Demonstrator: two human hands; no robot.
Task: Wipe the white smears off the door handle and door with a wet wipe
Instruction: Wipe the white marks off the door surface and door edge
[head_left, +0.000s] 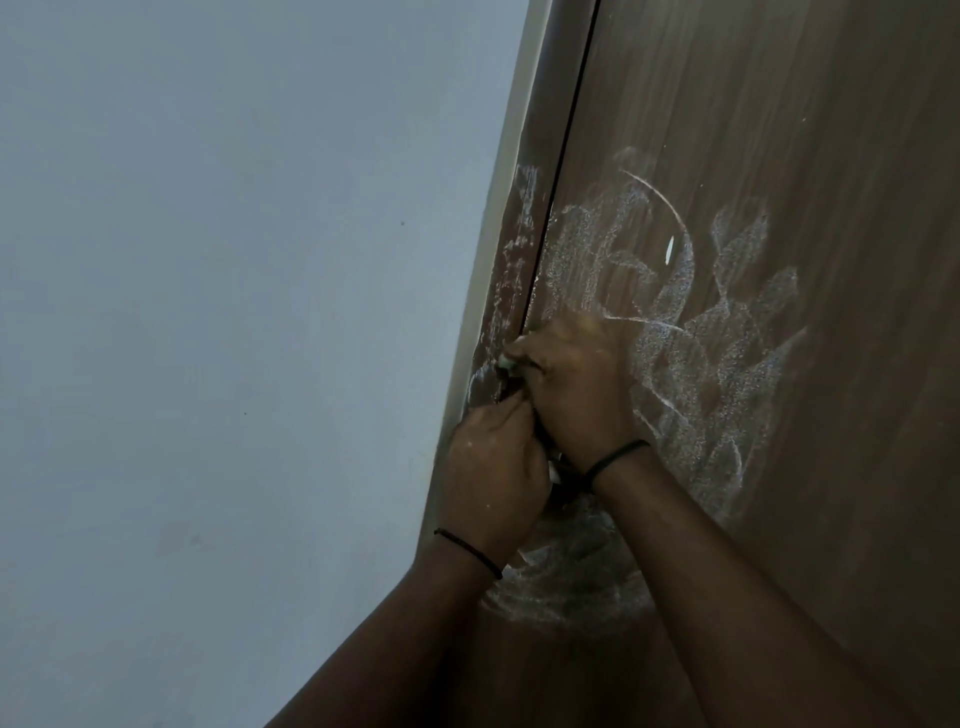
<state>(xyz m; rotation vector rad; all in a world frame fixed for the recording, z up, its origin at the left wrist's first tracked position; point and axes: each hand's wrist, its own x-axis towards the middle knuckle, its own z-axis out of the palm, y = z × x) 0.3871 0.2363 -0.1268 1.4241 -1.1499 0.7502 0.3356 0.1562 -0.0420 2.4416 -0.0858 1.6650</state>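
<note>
Both hands are bunched together at the door's latch edge, where the door handle must sit, though it is almost wholly covered and only a dark glint shows between the wrists. The right hand (576, 384) is curled closed, its fingertips pinching a small pale wad, probably the wet wipe (506, 364), against the door frame (511, 291) just beyond its knuckles. The left hand (491, 467) is closed too, directly below and touching the right; what it grips cannot be made out in this dim view.

The step in hand looks like the handle and edge work, with the door (779, 130) itself not yet cleaned: white smears (691, 332) spread broadly to the right of the right hand and above it, and another patch (576, 582) lies under both wrists (each wearing a thin black band). The next move likely calls for opening the wipe out flat and sweeping rightward across the chalky area with firm, even pressure.
</note>
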